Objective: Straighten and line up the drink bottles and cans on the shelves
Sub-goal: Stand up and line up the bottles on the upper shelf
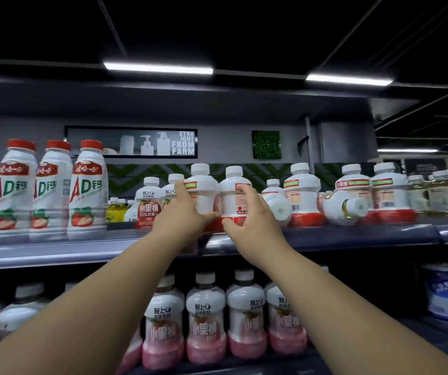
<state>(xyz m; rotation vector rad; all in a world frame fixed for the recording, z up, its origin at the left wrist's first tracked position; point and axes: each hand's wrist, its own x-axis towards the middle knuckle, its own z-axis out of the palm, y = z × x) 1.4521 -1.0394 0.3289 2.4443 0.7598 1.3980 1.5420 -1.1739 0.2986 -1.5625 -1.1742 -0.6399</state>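
On the upper shelf (352, 236) stand squat white bottles with red bases and white caps. My left hand (181, 215) grips one such bottle (202, 188) from its left side. My right hand (252, 215) wraps around the neighbouring white bottle (235, 196), thumb under its red base. Both bottles are upright and almost touch. To the right, two white bottles lie on their sides: one (278, 205) just past my right hand, another (344, 207) farther right, bottoms facing out. Upright white bottles (301, 190) stand behind them.
Tall white AD bottles with red caps (87, 185) fill the shelf's left end. Pale yellow bottles (441, 192) stand at the far right. The lower shelf holds a row of pink-bottomed bottles (205, 318) and a blue-and-white pack (443, 296).
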